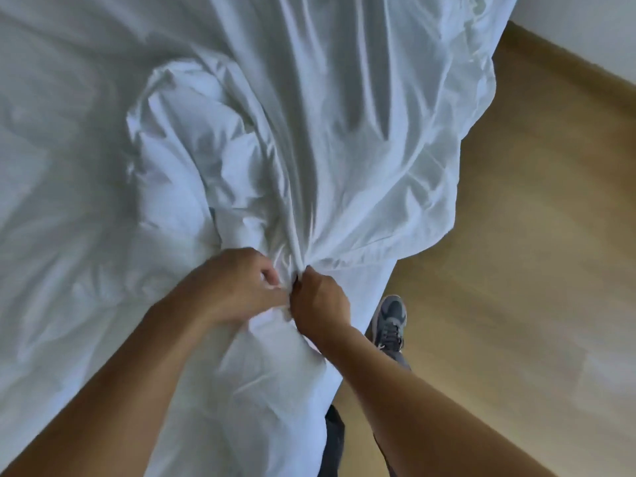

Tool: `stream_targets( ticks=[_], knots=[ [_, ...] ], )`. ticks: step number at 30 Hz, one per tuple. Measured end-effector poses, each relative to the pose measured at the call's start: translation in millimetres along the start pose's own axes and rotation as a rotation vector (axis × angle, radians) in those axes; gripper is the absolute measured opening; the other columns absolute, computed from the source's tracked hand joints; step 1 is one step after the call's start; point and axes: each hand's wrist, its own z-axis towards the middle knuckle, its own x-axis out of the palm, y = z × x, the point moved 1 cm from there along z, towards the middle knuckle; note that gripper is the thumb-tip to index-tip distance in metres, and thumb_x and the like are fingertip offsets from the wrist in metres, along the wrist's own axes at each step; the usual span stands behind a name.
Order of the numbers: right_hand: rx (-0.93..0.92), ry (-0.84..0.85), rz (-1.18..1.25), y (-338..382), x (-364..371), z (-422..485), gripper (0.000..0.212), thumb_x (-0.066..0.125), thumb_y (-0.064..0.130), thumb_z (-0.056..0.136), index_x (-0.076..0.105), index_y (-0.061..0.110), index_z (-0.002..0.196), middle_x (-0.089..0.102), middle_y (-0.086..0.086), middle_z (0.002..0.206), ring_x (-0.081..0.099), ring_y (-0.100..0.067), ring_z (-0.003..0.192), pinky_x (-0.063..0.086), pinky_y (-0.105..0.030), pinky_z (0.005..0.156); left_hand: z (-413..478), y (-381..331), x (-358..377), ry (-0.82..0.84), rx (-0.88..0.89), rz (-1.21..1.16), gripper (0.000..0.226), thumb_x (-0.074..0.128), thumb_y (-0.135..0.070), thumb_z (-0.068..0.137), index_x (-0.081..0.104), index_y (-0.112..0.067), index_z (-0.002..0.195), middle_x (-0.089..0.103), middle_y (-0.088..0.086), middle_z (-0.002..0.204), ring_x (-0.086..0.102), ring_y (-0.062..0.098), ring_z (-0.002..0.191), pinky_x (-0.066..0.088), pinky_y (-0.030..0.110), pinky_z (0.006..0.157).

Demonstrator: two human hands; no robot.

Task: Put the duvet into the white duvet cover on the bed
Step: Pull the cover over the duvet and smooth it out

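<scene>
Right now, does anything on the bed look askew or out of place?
Yes. The duvet sits bunched in a lump rather than spread flat. The duvet cover is pulled into twisted folds, and its edge drapes past the bed's side over the wooden floor. The left hand and right hand grip one gathered point.

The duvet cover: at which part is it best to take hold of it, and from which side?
Grip the duvet cover at its bunched near edge, coming from the near side. Its folds converge there into a thick ridge, which the left hand and the right hand pinch; elsewhere it lies spread thin.
</scene>
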Motion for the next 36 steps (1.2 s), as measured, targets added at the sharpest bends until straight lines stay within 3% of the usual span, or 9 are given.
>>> stream_targets(
  ticks=[3,8,11,14,18,23,26,29,36],
  knots=[
    [-0.012,-0.022,-0.241,-12.9,-21.9,15.5,0.045,0.034,0.034,0.104,0.053,0.003,0.129,0.067,-0.014,0.107,0.065,-0.037,0.096,0.04,-0.035,0.071,32.0,-5.1,-22.7,-0.452,-0.08,-0.176,0.066,0.061,-0.085,0.06,0.064,-0.024,0.084,0.065,-0.011,0.079,0.063,0.015,0.077,0.048,0.03,0.067],
    [-0.057,-0.328,-0.066,-16.9,-48.1,8.1,0.014,0.051,0.032,0.096,0.056,0.022,0.088,0.061,0.0,0.089,0.062,-0.031,0.077,0.04,-0.034,0.058,81.2,-25.5,25.0,-0.214,-0.11,-0.67,0.031,0.066,-0.042,0.092,0.075,-0.012,0.093,0.076,0.003,0.083,0.074,0.021,0.081,0.06,0.04,0.079],
    [-0.118,-0.418,0.325,-17.9,-55.5,5.5,0.015,0.063,0.02,0.084,0.063,0.017,0.099,0.065,0.003,0.097,0.063,-0.016,0.084,0.051,-0.035,0.071,86.7,-15.4,39.1,-0.2,-0.086,-0.886,0.021,0.059,-0.027,0.099,0.076,-0.015,0.096,0.078,0.005,0.09,0.075,0.021,0.083,0.061,0.038,0.076],
    [0.174,-0.431,0.806,-20.7,-61.5,15.2,0.033,0.063,0.042,0.078,0.061,0.023,0.104,0.068,0.012,0.095,0.065,-0.005,0.09,0.053,-0.031,0.081,81.1,-3.4,47.6,-0.106,-0.109,-1.25,0.024,0.056,-0.017,0.102,0.077,-0.018,0.089,0.077,0.009,0.09,0.076,0.02,0.075,0.058,0.03,0.06],
    [0.533,-0.356,1.043,-29.7,-63.8,41.5,0.06,0.078,0.05,0.079,0.049,0.027,0.127,0.067,-0.001,0.105,0.068,-0.022,0.089,0.057,-0.046,0.09,75.9,1.9,57.0,-0.116,-0.111,-1.383,0.024,0.053,-0.016,0.104,0.076,-0.02,0.1,0.078,0.008,0.094,0.076,0.023,0.081,0.059,0.03,0.064],
    [0.51,-0.415,0.345,-65.3,-76.7,54.6,0.072,0.072,0.059,0.082,0.041,0.027,0.139,0.045,-0.013,0.13,0.044,-0.035,0.121,0.04,-0.046,0.099,79.3,-4.7,55.5,-0.123,-0.189,-1.517,0.023,0.048,-0.009,0.101,0.071,-0.014,0.1,0.076,0.01,0.081,0.074,0.021,0.069,0.059,0.029,0.057],
    [0.367,-0.338,0.063,-83.9,-71.6,56.0,0.032,0.051,0.045,0.1,0.05,0.016,0.114,0.056,-0.009,0.11,0.06,-0.035,0.101,0.05,-0.042,0.075,81.8,-8.8,53.2,-0.086,-0.385,-1.661,0.027,0.041,-0.012,0.094,0.067,-0.008,0.089,0.071,0.01,0.072,0.069,0.023,0.064,0.059,0.029,0.061],
    [0.203,-0.307,-0.235,-89.0,-77.4,47.1,0.034,0.033,0.044,0.107,0.05,0.015,0.1,0.066,-0.007,0.089,0.065,-0.032,0.079,0.04,-0.034,0.058,81.8,-13.8,52.7,-0.045,-0.389,-1.697,0.035,0.037,-0.014,0.091,0.067,-0.001,0.105,0.071,0.018,0.096,0.067,0.031,0.086,0.056,0.04,0.085],
    [0.101,-0.042,-0.133,-49.4,-29.4,-45.1,0.044,0.029,0.053,0.105,0.048,0.02,0.082,0.066,-0.017,0.083,0.066,-0.041,0.082,0.042,-0.037,0.061,76.2,-15.0,48.5,0.099,-0.131,-1.707,0.058,0.05,-0.058,0.094,0.065,-0.016,0.131,0.069,0.013,0.127,0.065,0.03,0.119,0.052,0.042,0.097]
  ],
)
